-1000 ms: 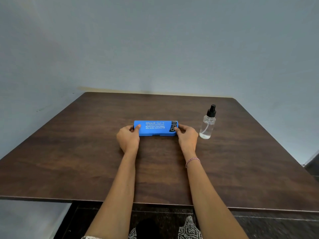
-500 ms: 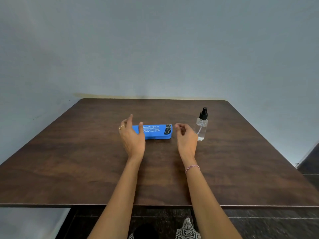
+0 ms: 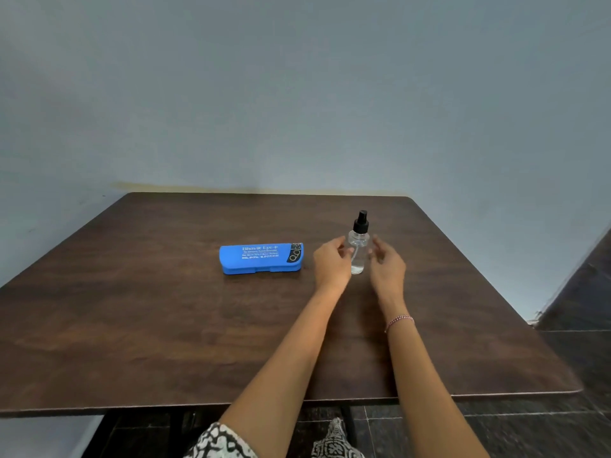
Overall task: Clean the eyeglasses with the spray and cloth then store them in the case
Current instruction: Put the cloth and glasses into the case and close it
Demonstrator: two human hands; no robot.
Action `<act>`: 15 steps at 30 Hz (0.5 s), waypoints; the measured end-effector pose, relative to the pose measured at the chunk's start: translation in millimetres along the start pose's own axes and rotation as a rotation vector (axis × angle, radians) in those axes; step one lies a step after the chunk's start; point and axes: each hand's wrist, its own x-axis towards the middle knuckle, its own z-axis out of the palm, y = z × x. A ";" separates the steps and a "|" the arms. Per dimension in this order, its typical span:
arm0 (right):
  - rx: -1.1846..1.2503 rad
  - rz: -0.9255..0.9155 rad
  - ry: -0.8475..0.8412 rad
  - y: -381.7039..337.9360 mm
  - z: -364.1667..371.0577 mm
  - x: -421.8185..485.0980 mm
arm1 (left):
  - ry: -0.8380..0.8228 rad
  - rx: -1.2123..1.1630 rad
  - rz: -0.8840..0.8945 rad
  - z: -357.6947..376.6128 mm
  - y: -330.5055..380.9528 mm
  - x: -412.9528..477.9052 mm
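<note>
- The blue glasses case [image 3: 261, 258] lies shut and flat on the brown table [image 3: 139, 312], near the table's middle, with white print on its lid.
- The clear spray bottle [image 3: 358, 251] with a black pump top stands upright on the table, at 3 o'clock from the case and apart from it.
- The left hand [image 3: 332, 264] is at 8 o'clock from the bottle, between case and bottle. Its grip is spread, fingers loosely bent towards the glass. I cannot tell whether the fingertips touch it.
- The right hand [image 3: 386, 264] is at 4 o'clock from the bottle. Its grip is also spread and holds nothing, with a small gap to the bottle.
- The 2 hands flank the bottle. Neither is wrapped round it.
- A thin beaded bracelet [image 3: 399, 322] sits on the right wrist.
- A plain grey-blue wall [image 3: 297, 94] rises at 12 o'clock behind the table.
</note>
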 end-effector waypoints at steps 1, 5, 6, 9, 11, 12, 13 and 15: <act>0.024 0.012 -0.023 1.9 0.5 -1.5 | -0.010 0.009 -0.003 3.1 1.4 -0.6; 0.116 0.033 -0.038 1.5 4.2 -3.6 | 0.048 0.011 -0.009 2.8 -0.3 0.5; 0.120 0.025 -0.043 0.2 6.2 -3.4 | 0.068 0.002 -0.011 0.7 -2.3 1.6; 0.115 -0.007 -0.079 -2.2 12.5 -3.5 | 0.100 -0.001 -0.020 -7.3 -8.2 3.3; 0.091 -0.021 -0.098 -1.4 14.2 -3.7 | 0.099 0.010 -0.011 -11.2 -12.1 2.9; 0.084 -0.029 -0.100 -1.0 14.1 -3.9 | 0.097 0.014 -0.011 -11.9 -14.0 2.4; 0.082 -0.033 -0.099 -1.2 13.5 -4.5 | 0.093 0.018 -0.017 -12.6 -15.0 1.9; 0.082 -0.042 -0.094 -2.4 12.8 -5.7 | 0.091 0.027 -0.021 -11.9 -16.1 1.4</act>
